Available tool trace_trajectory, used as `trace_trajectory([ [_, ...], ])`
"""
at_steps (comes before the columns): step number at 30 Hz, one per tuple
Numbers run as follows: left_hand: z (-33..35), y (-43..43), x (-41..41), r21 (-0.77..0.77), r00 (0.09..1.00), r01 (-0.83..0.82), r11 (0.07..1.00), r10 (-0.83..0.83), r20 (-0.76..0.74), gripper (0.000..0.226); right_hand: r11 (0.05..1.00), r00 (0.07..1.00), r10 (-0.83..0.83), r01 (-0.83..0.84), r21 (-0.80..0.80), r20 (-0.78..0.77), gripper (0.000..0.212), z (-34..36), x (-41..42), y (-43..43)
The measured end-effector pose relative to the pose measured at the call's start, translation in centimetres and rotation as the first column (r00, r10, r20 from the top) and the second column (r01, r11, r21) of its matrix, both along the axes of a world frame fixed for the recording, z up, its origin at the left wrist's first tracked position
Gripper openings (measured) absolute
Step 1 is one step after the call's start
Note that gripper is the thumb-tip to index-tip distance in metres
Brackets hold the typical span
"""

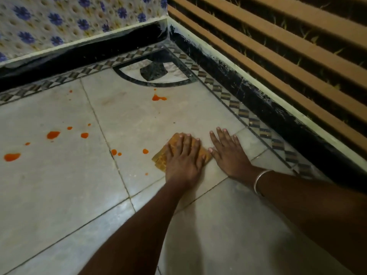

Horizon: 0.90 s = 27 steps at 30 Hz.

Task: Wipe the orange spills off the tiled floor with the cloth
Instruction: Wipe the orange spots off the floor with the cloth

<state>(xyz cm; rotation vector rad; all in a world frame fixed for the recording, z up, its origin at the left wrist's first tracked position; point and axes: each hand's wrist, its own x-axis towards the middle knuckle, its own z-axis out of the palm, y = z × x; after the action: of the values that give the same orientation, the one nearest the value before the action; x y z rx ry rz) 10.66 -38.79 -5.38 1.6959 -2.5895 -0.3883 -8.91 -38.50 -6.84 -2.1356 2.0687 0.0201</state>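
A folded orange-yellow cloth (160, 158) lies on the pale tiled floor (59, 195). My left hand (183, 157) presses flat on top of it with straight fingers, covering most of it. My right hand (228, 153) lies flat on the bare tile just right of the cloth, fingers spread, a silver bangle (259, 180) on its wrist. Several orange liquid spots dot the floor to the left and beyond: a drop (145, 151) close to the cloth, a pair (115, 152) on a tile joint, a larger splash (157, 97) farther off, and blobs (52, 134) at the left.
The floor ends in a corner with a black skirting (258, 100) and a checkered border strip (234, 104). A flower-patterned wall (59, 22) stands at the back left, a brown-striped wall (297, 46) on the right. A dark inlaid quarter-circle (155, 71) fills the corner.
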Motion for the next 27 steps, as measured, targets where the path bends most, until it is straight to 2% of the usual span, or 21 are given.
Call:
trace_trajectory([
  [4,-0.8,-2.4,0.8,-0.043,1.000,-0.023,0.999,0.023,-0.016,0.068,0.998,0.999,0.022,-0.024,-0.054,-0.037,0.071,-0.9,0.1,0.2],
  [7,-0.7,-4.0,2.3,-0.045,0.991,-0.134,0.990,0.133,-0.032,0.067,0.997,1.000,0.008,-0.008,-0.074,-0.004,0.071,-0.6,-0.2,0.3],
  [10,-0.9,-2.2,4.2,-0.022,0.958,-0.283,0.959,0.282,-0.051,0.066,0.995,1.000,0.004,-0.002,-0.095,0.014,0.072,-0.8,0.0,0.3],
  [13,-0.6,1.9,3.7,-0.030,0.939,-0.344,0.939,0.343,-0.029,0.069,0.995,1.000,-0.009,0.012,-0.101,0.027,0.071,-0.8,0.0,0.2],
  [16,-0.8,3.5,1.2,0.008,0.945,-0.326,0.945,0.326,-0.005,0.071,0.993,1.000,-0.002,0.004,-0.117,0.013,0.071,-0.9,0.0,0.3],
  [20,-0.6,-0.6,0.4,0.000,0.986,-0.166,0.986,0.166,-0.024,0.067,0.993,1.000,0.005,-0.006,-0.119,-0.009,0.071,-0.9,0.0,0.3],
  [22,-0.5,-2.9,1.6,-0.012,0.989,-0.146,0.989,0.146,-0.021,0.068,0.994,1.000,0.013,-0.014,-0.107,-0.004,0.071,-0.7,0.0,0.3],
  [27,-1.0,-1.6,5.7,-0.021,0.924,-0.382,0.924,0.381,-0.030,0.070,0.991,1.000,0.004,-0.001,-0.130,0.020,0.070,-0.9,-0.1,0.4],
])
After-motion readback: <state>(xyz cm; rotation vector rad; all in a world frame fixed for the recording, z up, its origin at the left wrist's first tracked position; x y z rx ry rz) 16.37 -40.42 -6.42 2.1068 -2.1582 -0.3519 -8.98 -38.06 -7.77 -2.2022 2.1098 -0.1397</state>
